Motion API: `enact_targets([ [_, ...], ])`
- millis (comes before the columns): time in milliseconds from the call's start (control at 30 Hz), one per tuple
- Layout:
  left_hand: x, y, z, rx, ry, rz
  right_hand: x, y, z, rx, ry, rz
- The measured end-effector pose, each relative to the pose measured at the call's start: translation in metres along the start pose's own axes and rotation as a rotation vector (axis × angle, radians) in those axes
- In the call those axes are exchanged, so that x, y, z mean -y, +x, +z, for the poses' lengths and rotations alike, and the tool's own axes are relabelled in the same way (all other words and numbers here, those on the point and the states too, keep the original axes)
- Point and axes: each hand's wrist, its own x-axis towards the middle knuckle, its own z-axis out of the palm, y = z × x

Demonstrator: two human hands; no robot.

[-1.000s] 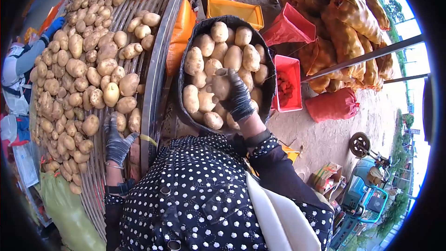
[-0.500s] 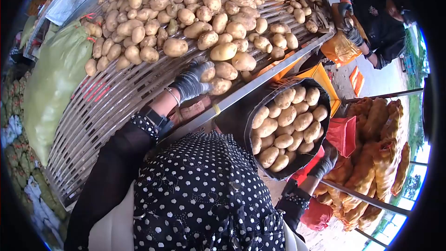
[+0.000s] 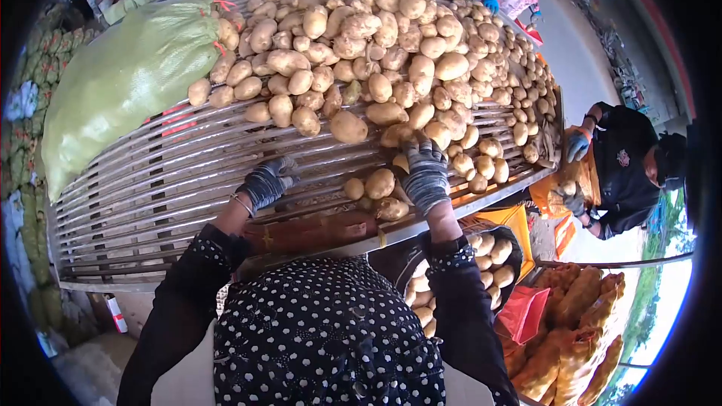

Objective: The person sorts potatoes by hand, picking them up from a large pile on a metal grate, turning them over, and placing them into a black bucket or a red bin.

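My left hand [image 3: 266, 182], in a grey striped glove, hovers over the slatted rack [image 3: 158, 199] with its fingers apart and nothing in them. My right hand [image 3: 427, 175], gloved alike, reaches to the near edge of the potato pile [image 3: 376, 45]; its fingers are spread against potatoes there. Just left of that hand, a few loose potatoes [image 3: 380, 183] lie on the slats. Below my right forearm, a dark round container [image 3: 505, 275] holds several potatoes and is partly hidden by the sleeve.
A full green sack [image 3: 128, 83] lies on the rack's left side. At the right, a co-worker in black [image 3: 626, 169] handles an orange bag. Other gloved people stand behind the rack. Filled orange sacks [image 3: 571, 331] are stacked at lower right, beside a red bag [image 3: 522, 313].
The view has turned, so the rack shows more fully. My left hand has moved away from the potatoes. My right hand has left the container's side and come up to the pile.
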Motion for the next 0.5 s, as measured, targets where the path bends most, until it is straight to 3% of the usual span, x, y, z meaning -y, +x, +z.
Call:
enact_targets([
  [67,-0.013,0.002,0.002,0.001,-0.105,0.056,-0.017,0.012,0.016,0.073,0.121,0.054],
  [233,-0.015,0.046,0.019,-0.012,-0.156,0.201,-0.034,-0.017,0.032,0.119,0.033,0.025],
  [300,-0.05,0.061,0.019,-0.201,-0.037,0.347,-0.031,-0.02,0.03,0.098,0.07,0.032],
  [333,-0.084,0.065,0.006,-0.291,0.22,0.49,-0.031,-0.02,0.03,0.071,0.094,0.029],
  [400,-0.093,0.108,0.009,-0.572,0.528,0.625,-0.032,-0.021,0.034,0.039,0.118,0.038],
  [500,-0.134,0.15,0.006,-0.275,0.814,0.31,-0.035,-0.023,0.038,0.074,0.15,0.04],
])
